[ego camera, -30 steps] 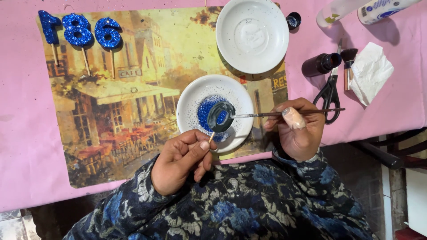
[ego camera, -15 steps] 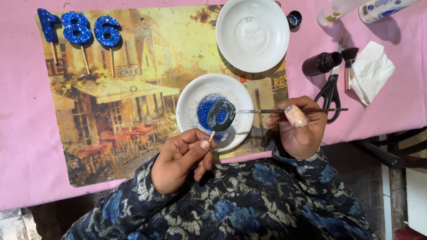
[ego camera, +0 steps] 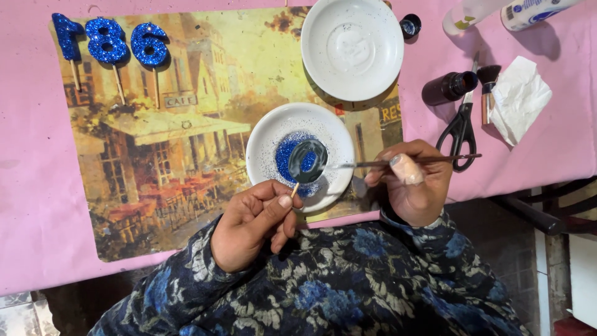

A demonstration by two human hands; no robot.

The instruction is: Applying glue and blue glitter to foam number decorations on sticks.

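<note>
Two hands work over the near plate [ego camera: 264, 140]: left hand [ego camera: 252, 227] pinching a stick [ego camera: 295, 189], right hand [ego camera: 410, 183] pinching a spoon [ego camera: 311, 160], which could tip glitter [ego camera: 287, 158] onto the placemat [ego camera: 205, 124].

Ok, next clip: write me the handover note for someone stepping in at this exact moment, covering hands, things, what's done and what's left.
Left hand: pinches a thin wooden stick at the near rim of the small white plate.
Right hand: holds a spoon by its handle, bowl over the plate, some blue glitter in it.
Whatever tops the stick is hidden under the spoon.
Done: three blue glittered pieces on sticks lie at the far left of the picture placemat.
Left: apparently coating the piece in hand.
Nearby: empty larger plate, scissors, dark bottle, tissue.
</note>
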